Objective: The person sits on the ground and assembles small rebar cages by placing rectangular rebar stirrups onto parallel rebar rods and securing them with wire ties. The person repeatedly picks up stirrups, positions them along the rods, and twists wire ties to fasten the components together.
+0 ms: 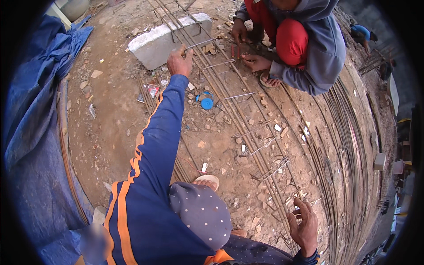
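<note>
A long rebar cage point(247, 132) of parallel steel bars with bent-wire stirrups point(236, 96) runs diagonally across the ground in front of me. At its far part, my left hand point(179, 64) is stretched out beside the bars, thumb and fingers apart, with fingertips at the edge bar; whether they touch it is unclear. My right hand point(304, 226) is beside the near end of the cage, its fingers half curled and spread with nothing visible in them. A pale concrete block point(150, 46) lies beneath the far part of the cage.
Across the cage squats a co-worker in a grey hooded top point(324, 48), both hands low near the bars. Loose rebar rods point(349, 132) lie along the right. A blue tarp point(37, 79) covers the left side. A blue round lid point(206, 103) and rubble lie on the dirt.
</note>
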Available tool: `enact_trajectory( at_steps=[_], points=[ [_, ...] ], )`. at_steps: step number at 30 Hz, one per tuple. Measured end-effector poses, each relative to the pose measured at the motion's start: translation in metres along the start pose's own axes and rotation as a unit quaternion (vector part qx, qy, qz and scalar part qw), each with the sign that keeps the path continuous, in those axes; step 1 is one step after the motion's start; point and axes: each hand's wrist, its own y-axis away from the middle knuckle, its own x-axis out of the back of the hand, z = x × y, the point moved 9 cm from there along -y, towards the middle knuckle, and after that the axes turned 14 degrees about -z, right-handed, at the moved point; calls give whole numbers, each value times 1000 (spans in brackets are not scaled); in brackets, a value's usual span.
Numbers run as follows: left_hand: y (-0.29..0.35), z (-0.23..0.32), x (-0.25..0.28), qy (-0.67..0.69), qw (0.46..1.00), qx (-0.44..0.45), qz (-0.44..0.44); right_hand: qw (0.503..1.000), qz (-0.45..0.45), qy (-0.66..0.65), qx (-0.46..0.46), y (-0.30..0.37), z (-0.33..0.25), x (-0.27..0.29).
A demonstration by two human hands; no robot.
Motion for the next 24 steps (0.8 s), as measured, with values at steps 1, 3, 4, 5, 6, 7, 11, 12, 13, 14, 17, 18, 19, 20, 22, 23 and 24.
enact_trajectory(
  at_steps=[1,3,4,5,6,7,11,12,13,14,17,18,19,20,22,23,24],
  points=[
    [-12,-4,-2,-11,1000,13,-1,1000,3,4,2,2,0,0],
    [-30,-9,-8,6,999,37,-22,1000,13,8,11,4,-1,1],
    [-36,-11,-12,15,998,48,-32,1000,10,4,5,4,0,1],
    [-41,-16,-12,16,998,62,-27,1000,6,-2,-1,4,0,2],
    [-45,-22,-13,18,997,75,-22,1000,1,-8,-7,3,0,2],
    [-49,-28,-13,18,996,88,-17,1000,5,-11,-2,2,-2,4],
    [-43,-27,-20,16,995,102,-10,1000,11,-15,-9,5,-2,4],
    [-43,-28,-21,16,994,108,-10,1000,11,-16,-11,5,-2,4],
    [-43,-29,-21,16,993,114,-10,1000,10,-17,-13,5,-2,3],
    [-44,-28,-21,11,994,110,-6,1000,9,-17,-14,6,0,2],
    [-44,-24,-23,2,995,98,6,1000,12,-12,-7,10,2,1],
    [-44,-22,-23,3,996,93,11,1000,13,-11,-6,12,3,1],
    [-47,-19,-22,3,996,88,16,1000,19,-8,-2,12,3,3],
    [-49,-20,-19,13,997,80,13,1000,21,-9,-3,11,3,4],
    [-45,-23,-1,-63,995,52,59,1000,22,-2,-13,10,4,3],
    [-37,-15,11,-148,982,25,112,1000,12,-18,-14,7,4,1],
    [-17,1,8,-131,985,-25,106,999,2,-30,-31,7,4,1]
  ],
)
